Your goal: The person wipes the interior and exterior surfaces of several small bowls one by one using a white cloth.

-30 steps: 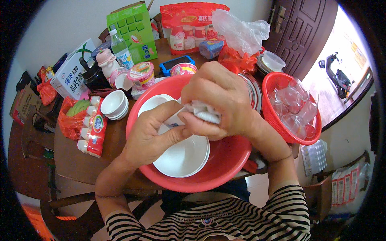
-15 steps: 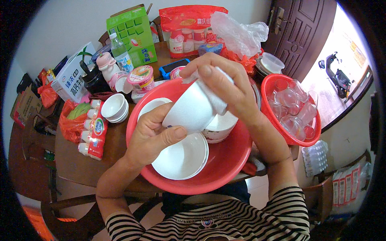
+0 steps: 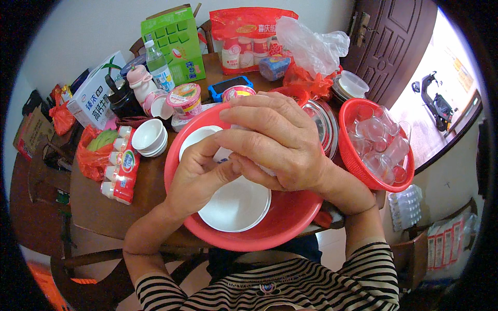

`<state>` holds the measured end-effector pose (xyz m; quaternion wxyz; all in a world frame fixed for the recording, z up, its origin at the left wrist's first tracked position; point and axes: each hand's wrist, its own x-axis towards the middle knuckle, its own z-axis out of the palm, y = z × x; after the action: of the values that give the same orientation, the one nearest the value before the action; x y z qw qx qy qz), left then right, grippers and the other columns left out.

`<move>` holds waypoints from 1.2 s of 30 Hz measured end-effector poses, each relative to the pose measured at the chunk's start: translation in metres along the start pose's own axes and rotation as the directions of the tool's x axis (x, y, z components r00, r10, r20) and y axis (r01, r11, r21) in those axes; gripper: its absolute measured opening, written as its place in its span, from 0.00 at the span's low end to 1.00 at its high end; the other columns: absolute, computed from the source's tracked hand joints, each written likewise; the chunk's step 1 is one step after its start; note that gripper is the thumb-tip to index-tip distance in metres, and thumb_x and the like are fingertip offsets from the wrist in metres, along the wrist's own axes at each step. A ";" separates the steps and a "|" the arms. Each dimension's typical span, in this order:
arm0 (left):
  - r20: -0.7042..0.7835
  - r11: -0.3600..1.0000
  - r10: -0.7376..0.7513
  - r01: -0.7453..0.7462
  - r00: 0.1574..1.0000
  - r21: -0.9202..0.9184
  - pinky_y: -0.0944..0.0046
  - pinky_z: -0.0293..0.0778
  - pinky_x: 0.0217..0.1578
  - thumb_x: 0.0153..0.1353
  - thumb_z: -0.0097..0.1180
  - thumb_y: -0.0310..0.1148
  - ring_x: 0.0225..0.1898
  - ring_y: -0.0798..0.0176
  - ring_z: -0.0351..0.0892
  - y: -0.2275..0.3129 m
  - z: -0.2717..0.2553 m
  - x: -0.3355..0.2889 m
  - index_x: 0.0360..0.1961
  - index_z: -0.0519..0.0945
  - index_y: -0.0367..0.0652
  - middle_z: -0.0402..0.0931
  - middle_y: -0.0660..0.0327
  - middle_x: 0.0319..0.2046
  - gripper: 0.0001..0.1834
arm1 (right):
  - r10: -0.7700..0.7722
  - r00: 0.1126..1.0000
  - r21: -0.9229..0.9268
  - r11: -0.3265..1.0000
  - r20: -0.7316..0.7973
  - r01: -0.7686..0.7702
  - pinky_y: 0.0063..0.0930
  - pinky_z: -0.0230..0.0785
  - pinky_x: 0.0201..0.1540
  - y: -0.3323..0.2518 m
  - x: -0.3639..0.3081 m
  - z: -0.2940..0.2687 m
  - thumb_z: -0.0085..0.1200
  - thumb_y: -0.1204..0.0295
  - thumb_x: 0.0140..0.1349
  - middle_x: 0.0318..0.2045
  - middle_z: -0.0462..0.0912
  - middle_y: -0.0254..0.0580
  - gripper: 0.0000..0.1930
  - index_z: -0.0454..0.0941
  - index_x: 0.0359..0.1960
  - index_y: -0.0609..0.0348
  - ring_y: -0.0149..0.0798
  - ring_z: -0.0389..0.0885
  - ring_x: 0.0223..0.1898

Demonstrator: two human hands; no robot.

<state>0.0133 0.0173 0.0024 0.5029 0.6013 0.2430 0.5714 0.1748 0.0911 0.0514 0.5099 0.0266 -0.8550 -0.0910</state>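
A white bowl (image 3: 222,155) is gripped at its side by my left hand (image 3: 189,181), fingers and thumb closed on it. Over the bowl curls my right hand (image 3: 282,140), pressing a white cloth (image 3: 266,170) against it. Most of the bowl and cloth is hidden behind the fingers. Both hands are above a large red basin (image 3: 295,220). Inside the basin, nested white bowls (image 3: 233,207) lie below my hands, and another white bowl (image 3: 196,137) sits at its far left.
A red basket of glass cups (image 3: 376,147) stands right of the basin, near a metal tray (image 3: 324,124). Left are stacked small bowls (image 3: 149,137) and a pack of small bottles (image 3: 120,168). Behind stand a green box (image 3: 176,46), instant-noodle cups (image 3: 185,98) and a blue-edged phone (image 3: 231,88).
My right hand has swung down and left over the bowl, now covering most of it and the cloth. The bowl has turned and sunk lower in my left hand.
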 end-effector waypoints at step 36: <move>0.059 0.921 -0.099 0.069 0.993 0.384 0.66 0.66 0.47 0.48 0.63 0.29 0.45 0.66 0.72 0.014 0.008 0.001 0.53 0.68 0.35 0.73 0.59 0.43 0.29 | 0.453 0.863 0.556 0.668 0.225 -0.495 0.24 0.63 0.33 0.018 -0.004 -0.011 0.50 0.67 0.54 0.25 0.74 0.37 0.09 0.75 0.27 0.60 0.31 0.72 0.29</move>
<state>0.0173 0.0106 0.0166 0.4095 0.6981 0.3556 0.4675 0.1868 0.1077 0.0563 0.4518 -0.0408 -0.8329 0.3170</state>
